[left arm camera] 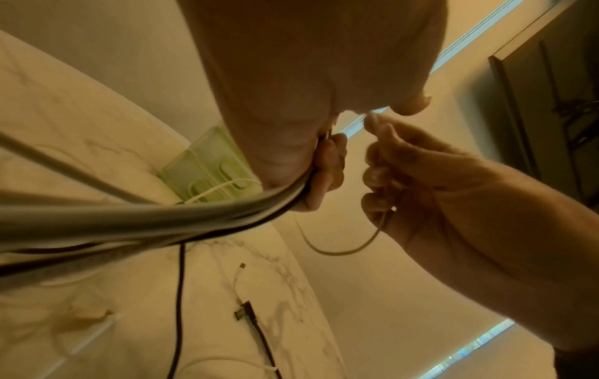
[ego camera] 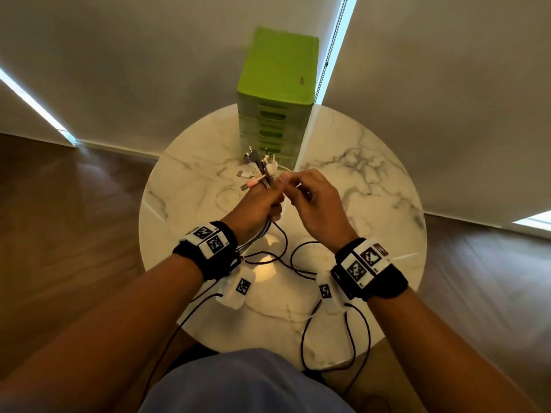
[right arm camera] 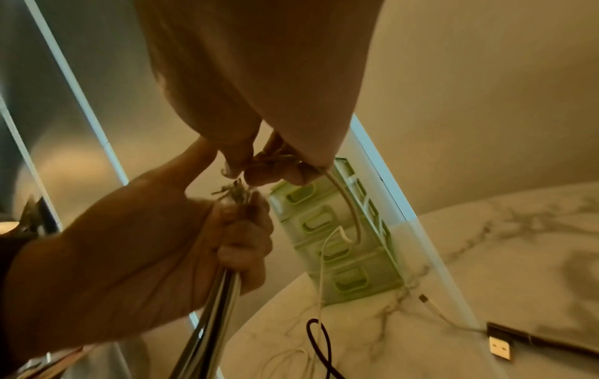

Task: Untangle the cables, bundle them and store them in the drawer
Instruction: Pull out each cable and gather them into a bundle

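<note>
1. Left hand: raised over the round marble table, fingers clenched round a bundle of cables; connector ends fanned out above the fist toward the far side, the strands trailing down past the wrist to the near table edge
2. Right hand: held just right of the left, thumb and fingertips pinching one white cable near its plug (the plug end met the left thumb); the cable drooped in a slack loop between the two hands
3. Loose cables: black loops lay on the near part of the table and hung over its edge; a black USB plug and a white lead rested on the marble
4. Green drawer unit: stood upright at the far edge of the table, all visible drawers closed
</note>
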{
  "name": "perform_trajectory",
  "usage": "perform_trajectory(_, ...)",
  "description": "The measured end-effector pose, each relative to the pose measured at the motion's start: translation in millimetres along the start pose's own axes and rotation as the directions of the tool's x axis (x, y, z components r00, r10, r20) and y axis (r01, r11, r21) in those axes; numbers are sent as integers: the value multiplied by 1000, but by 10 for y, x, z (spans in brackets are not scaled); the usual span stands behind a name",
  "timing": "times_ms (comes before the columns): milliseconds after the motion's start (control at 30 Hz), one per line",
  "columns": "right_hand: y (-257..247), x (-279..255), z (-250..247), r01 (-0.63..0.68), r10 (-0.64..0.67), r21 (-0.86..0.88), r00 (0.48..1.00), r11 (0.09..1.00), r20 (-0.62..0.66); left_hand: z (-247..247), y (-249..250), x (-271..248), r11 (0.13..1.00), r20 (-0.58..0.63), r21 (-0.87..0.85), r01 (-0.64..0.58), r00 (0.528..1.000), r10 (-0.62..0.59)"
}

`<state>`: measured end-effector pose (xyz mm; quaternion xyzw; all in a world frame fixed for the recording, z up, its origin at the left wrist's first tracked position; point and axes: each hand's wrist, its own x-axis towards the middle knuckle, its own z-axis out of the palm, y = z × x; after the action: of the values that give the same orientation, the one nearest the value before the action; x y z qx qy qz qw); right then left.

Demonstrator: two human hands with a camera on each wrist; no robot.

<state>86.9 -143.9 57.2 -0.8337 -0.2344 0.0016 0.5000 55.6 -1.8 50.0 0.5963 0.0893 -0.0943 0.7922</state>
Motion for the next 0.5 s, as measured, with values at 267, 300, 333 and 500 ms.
perform_trajectory(267,-255,-141,38,-156,158,135,987,979,-9,-16,118,-112,992,-56,102,-80,995,86)
perform_trajectory(300,-273,-168,30,-187,187,115,982,975,18,-45,136,-122,989,-68,115,-96,992,104)
perform_trajectory(333,-270,-192,31,-206,202,71,977,976,61,-64,158,-133,985,-75,136,-110,990,121)
perform_trajectory(500,-211,-339,137,-101,159,-193,936,976,314,-165,295,-108,974,-166,173,-147,970,176)
